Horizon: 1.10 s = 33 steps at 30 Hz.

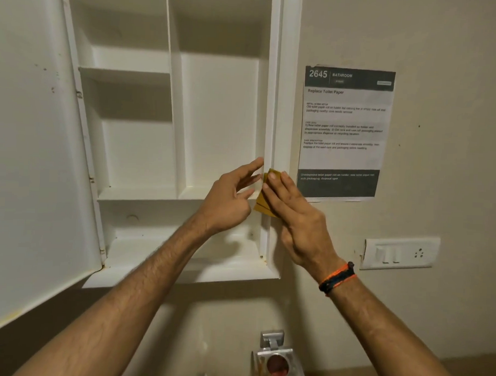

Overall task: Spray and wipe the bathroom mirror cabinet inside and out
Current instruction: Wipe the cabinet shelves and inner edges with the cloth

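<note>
the right hand [291, 209] presses a folded mustard-yellow cloth [264, 205] flat-fingered against the open white plastic mirror cabinet [175, 129] at its right frame. the left hand [229, 195] hovers beside it, spread, apparently holding nothing. risk: unpinched cloth may slip down the frame.

Cabinet [283, 104]: one, white, wall-mounted.
Cabinet door [31, 152]: one, swung open at left.
Compartments inside: five visible, split by one upright divider [175, 115] and shelves.
Hands: two, left hand [229, 198] and right hand [299, 220].
Cloth [261, 205]: one, yellow.
Wristbands [338, 278]: one, orange and dark.
Printed notice [344, 135]: one.
Switch plate [400, 253]: one.
Metal holder [276, 360]: one, below the cabinet.
</note>
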Each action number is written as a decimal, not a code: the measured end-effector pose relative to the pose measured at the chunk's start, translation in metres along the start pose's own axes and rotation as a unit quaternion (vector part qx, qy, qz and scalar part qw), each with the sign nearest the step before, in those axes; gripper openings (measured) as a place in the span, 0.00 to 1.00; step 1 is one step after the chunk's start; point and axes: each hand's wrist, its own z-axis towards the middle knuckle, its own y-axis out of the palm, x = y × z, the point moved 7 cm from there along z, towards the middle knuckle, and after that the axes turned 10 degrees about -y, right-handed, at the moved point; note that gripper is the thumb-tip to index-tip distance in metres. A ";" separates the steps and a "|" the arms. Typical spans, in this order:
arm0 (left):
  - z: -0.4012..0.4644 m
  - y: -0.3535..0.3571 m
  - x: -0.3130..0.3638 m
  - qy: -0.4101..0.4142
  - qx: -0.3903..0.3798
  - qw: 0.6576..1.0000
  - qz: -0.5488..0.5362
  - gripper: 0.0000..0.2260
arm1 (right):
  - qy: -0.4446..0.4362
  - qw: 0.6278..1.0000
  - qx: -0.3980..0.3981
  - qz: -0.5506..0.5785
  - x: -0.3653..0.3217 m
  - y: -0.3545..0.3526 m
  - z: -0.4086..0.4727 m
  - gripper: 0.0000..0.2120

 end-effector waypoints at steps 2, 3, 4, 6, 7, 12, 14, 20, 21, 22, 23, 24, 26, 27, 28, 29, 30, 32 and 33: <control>-0.001 0.001 0.000 0.002 -0.001 1.000 0.011 0.43 | 0.002 1.000 -0.020 -0.005 -0.005 0.008 -0.016 0.32; -0.001 0.001 0.000 0.004 -0.001 1.000 0.020 0.44 | 0.003 0.999 -0.032 -0.009 -0.007 0.012 -0.022 0.31; -0.002 0.002 0.001 0.007 0.000 1.000 0.028 0.44 | 0.004 0.999 -0.043 -0.012 -0.009 0.013 -0.026 0.31; -0.004 0.001 0.003 0.011 0.001 0.999 0.044 0.44 | -0.005 0.998 -0.058 -0.021 -0.008 0.010 -0.026 0.33; -0.005 0.002 0.003 0.012 0.000 0.998 0.055 0.44 | -0.014 0.998 -0.063 -0.028 -0.007 0.006 -0.022 0.33; -0.009 0.002 0.003 0.025 0.018 0.991 0.134 0.45 | -0.033 0.997 -0.055 -0.034 0.001 -0.013 0.011 0.34; -0.012 0.001 0.000 0.028 0.020 0.985 0.170 0.46 | -0.023 0.998 -0.045 -0.026 -0.001 -0.010 0.011 0.33; -0.017 0.003 -0.009 0.032 0.030 0.971 0.234 0.46 | -0.004 1.000 -0.028 0.011 -0.016 0.017 -0.040 0.28; -0.017 0.004 -0.009 0.038 0.030 0.968 0.245 0.46 | -0.001 0.999 -0.035 0.016 -0.018 0.023 -0.052 0.27; -0.017 0.005 -0.010 0.042 0.031 0.965 0.255 0.47 | 0.007 0.999 -0.044 0.021 -0.020 0.029 -0.064 0.29; -0.017 0.006 -0.010 0.046 0.032 0.963 0.263 0.47 | 0.018 0.998 -0.055 0.025 -0.022 0.035 -0.075 0.31; -0.017 0.007 -0.010 0.048 0.032 0.961 0.271 0.47 | 0.031 0.997 -0.067 0.028 -0.024 0.041 -0.084 0.35; -0.018 0.010 -0.010 0.052 0.031 0.956 0.288 0.48 | 0.050 0.995 -0.084 0.033 -0.027 0.047 -0.094 0.39; -0.019 0.012 -0.010 0.056 0.031 0.953 0.297 0.48 | 0.048 0.994 -0.088 0.033 -0.028 0.046 -0.095 0.39; -0.020 0.013 -0.009 0.060 0.033 0.950 0.305 0.48 | 0.038 0.995 -0.092 0.028 -0.028 0.043 -0.093 0.38; -0.021 0.015 -0.009 0.063 0.035 0.948 0.312 0.49 | 0.025 0.995 -0.098 0.019 -0.028 0.039 -0.091 0.36; -0.022 0.016 -0.008 0.068 0.040 0.946 0.314 0.49 | 0.011 0.995 -0.101 0.007 -0.027 0.033 -0.085 0.35; -0.022 0.016 -0.007 0.075 0.052 0.943 0.319 0.48 | -0.006 0.996 -0.091 -0.007 -0.022 0.024 -0.068 0.34; -0.022 0.016 -0.007 0.077 0.058 0.942 0.321 0.48 | -0.007 0.997 -0.075 -0.008 -0.018 0.020 -0.057 0.34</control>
